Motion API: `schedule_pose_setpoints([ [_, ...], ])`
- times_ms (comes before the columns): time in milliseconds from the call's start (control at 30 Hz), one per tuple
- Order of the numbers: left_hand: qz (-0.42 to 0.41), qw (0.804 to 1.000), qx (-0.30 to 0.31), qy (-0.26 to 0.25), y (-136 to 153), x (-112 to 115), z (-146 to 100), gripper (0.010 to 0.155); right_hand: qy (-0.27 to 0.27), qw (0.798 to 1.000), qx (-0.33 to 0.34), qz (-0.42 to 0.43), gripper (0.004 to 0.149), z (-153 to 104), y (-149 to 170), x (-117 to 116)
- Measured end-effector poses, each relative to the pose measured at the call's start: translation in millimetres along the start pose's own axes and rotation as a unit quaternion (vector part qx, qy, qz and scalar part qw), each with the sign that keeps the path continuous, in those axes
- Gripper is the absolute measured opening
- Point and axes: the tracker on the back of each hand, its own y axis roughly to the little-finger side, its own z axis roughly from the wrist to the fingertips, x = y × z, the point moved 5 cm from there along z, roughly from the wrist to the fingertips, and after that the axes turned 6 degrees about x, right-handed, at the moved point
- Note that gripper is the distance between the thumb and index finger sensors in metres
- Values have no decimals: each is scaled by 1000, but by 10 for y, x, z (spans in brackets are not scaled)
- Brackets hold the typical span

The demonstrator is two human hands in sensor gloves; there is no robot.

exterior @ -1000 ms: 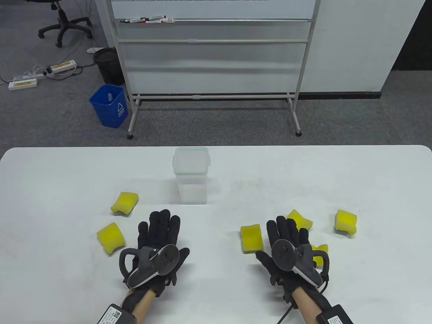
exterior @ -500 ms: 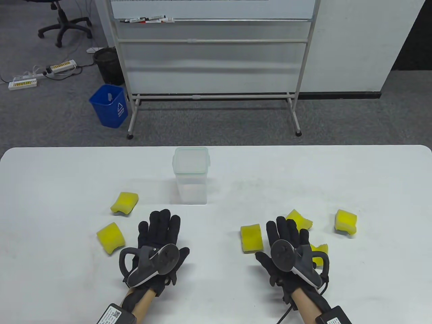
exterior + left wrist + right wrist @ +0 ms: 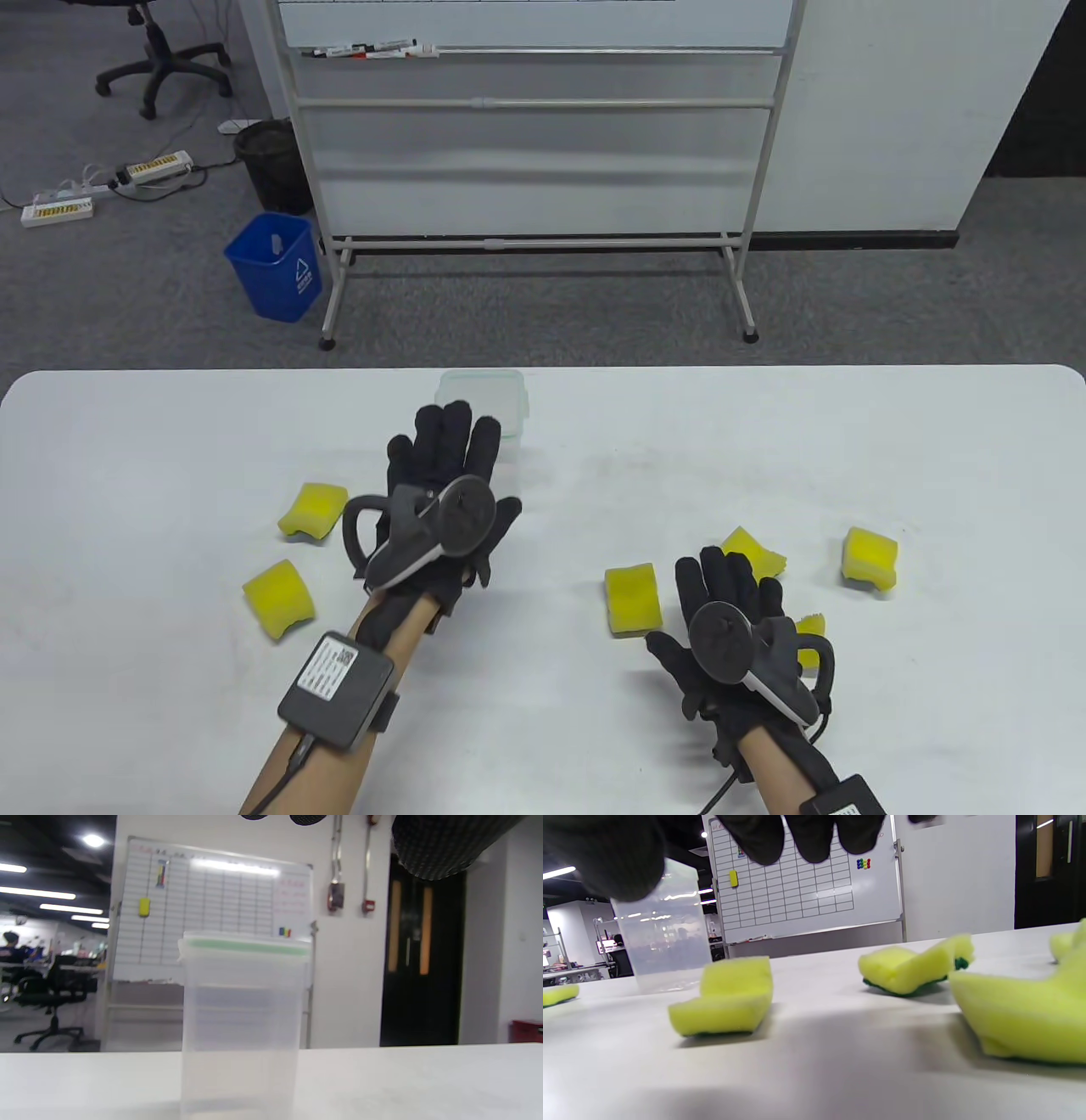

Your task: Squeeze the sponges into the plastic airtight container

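The tall clear plastic airtight container (image 3: 501, 406), its green-sealed lid clipped on, stands on the white desk (image 3: 848, 441) directly ahead of the left hand (image 3: 441, 492). That hand hovers just short of it with fingers spread wide and holds nothing. The right hand (image 3: 730, 620) lies flat on the desk, fingers extended, also holding nothing.

Six yellow foam sponges with thin green scrub backs are scattered around the hands: one block (image 3: 633, 600) just left of the right hand, a bent one (image 3: 753, 550) beyond its fingertips, one (image 3: 810, 632) half hidden under its outer edge, one (image 3: 870, 557) further right, and two (image 3: 313, 510) (image 3: 278, 596) to the left of the left forearm.

The container looks light and smooth-walled, so it would likely slide or tip if pushed high up; gripping it around the body below the lid seems safest, then lifting the side latches. The sponges look soft and springy; pinching one across its short sides should fold it small enough for the narrow mouth.
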Motion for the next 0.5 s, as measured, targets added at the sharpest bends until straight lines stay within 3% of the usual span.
schedule_pose_setpoints([
  [67,-8,999,-23,44,77,105,321,86,6,1000,4,1,89,-4,-13,30],
  [233,-29,988,-64,135,225,457,640,91,8,1000,4,9,88,-14,6,52],
  [367,-43,982,-77,169,369,717,722,92,6,1000,1,14,88,-13,25,51],
  [433,-33,989,-74,127,367,691,711,90,4,1000,-1,14,88,-1,41,49],
  [500,-24,988,-68,134,346,694,689,89,3,1000,-4,16,88,6,60,48],
])
